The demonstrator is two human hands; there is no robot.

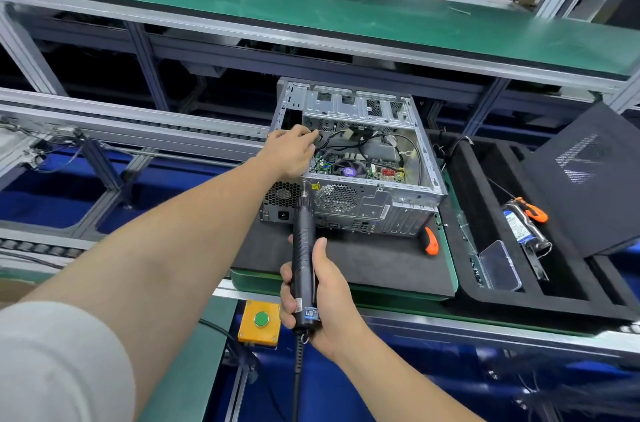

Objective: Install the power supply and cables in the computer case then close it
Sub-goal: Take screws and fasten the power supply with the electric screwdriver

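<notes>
An open silver computer case (pixel 412 200) lies on a black mat (pixel 363 266), its motherboard and black cables (pixel 408 144) exposed. The power supply (pixel 278 202) sits in the case's near-left corner, its vent and socket facing me. My left hand (pixel 291 153) reaches over the case's left edge above the power supply, fingers curled down onto it; what they touch is hidden. My right hand (pixel 322 297) grips a black electric screwdriver (pixel 303 248), whose bit points at the rear panel beside the power supply. The black side panel (pixel 588 186) leans at the right.
A black foam tray (pixel 485 290) at the right holds a clear plastic box (pixel 500 266) and an orange-handled tool (pixel 533 212). Another orange handle (pixel 431 241) lies by the case. A yellow box with a green button (pixel 260 319) sits on the bench edge. A green shelf (pixel 311 6) runs overhead.
</notes>
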